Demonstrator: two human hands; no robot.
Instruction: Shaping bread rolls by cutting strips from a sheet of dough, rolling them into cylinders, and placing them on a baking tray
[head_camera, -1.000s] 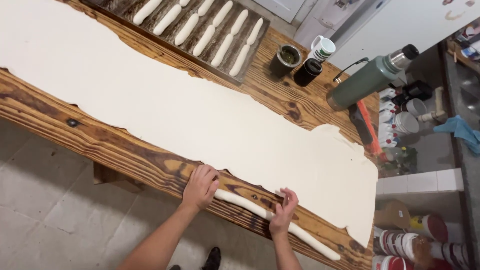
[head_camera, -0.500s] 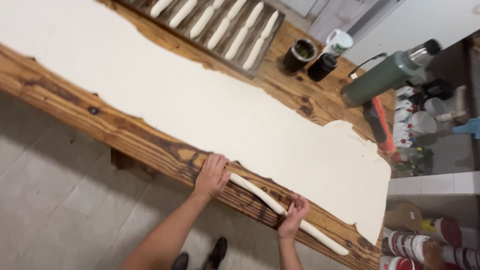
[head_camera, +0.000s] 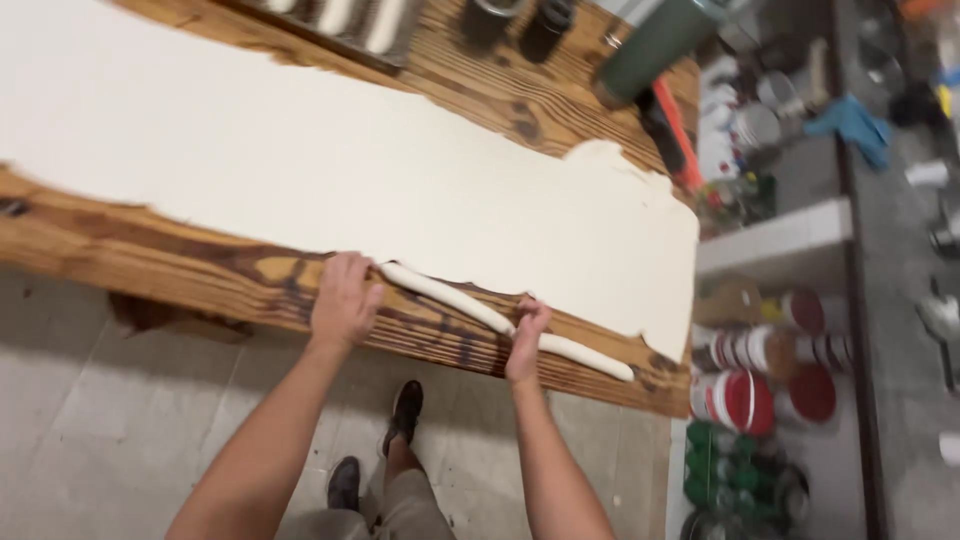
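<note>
A long, thin rope of dough (head_camera: 470, 308) is laid along the front edge of the wooden counter (head_camera: 150, 270), just in front of a wide sheet of pale dough (head_camera: 330, 170). Its left end is covered by the left hand (head_camera: 345, 300), pressed flat with fingers spread, not clenched. Its middle is pressed under the right hand (head_camera: 526, 335), fingers loosely curved over it. A green flask (head_camera: 650, 45) is seen at the counter's far edge. Red and green tins (head_camera: 745, 400) are stacked beside the counter, above a grey tiled floor (head_camera: 100, 420).
</note>
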